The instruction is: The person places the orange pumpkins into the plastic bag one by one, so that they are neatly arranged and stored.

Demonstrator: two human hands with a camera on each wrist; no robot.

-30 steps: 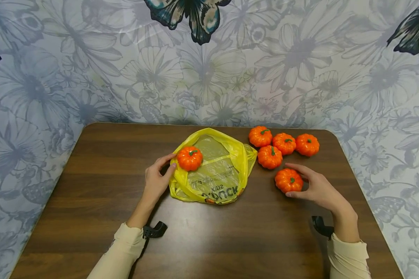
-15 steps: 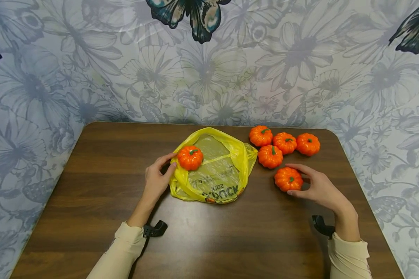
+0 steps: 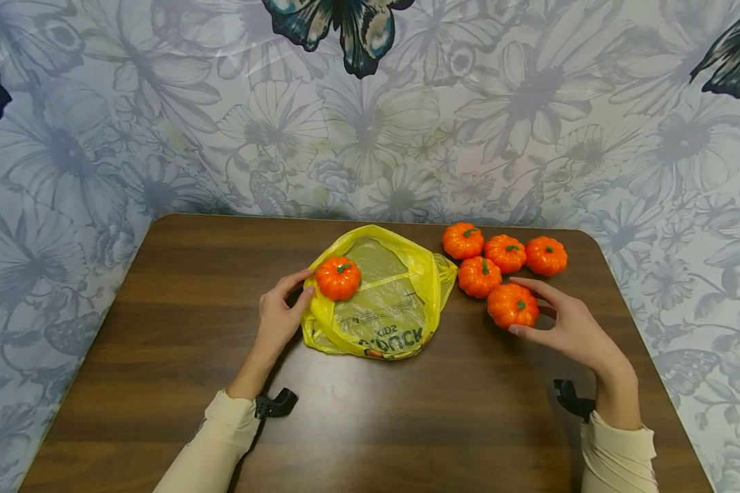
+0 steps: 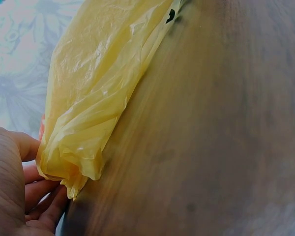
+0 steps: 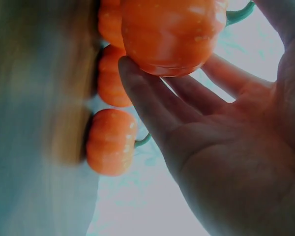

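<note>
1. Fingers of the right hand [image 3: 564,325] are grasping one pumpkin [image 3: 512,306] from its right side, with the thumb pointing to the left.
2. This pumpkin is hanging, as it seems, slightly above the desk [image 3: 407,424], between the bag [image 3: 429,294] and the right edge.
3. Fingers of the left hand [image 3: 279,311] are pinching the left side of the bag, which is lying near the middle of the far edge.
4. Another pumpkin [image 3: 338,279] is resting at the bag's left rim, just beside these fingertips.
5. Four more pumpkins [image 3: 479,277] are standing close together toward the far right corner.
6. Patterned wall [image 3: 370,157] is rising behind the far edge.
</note>
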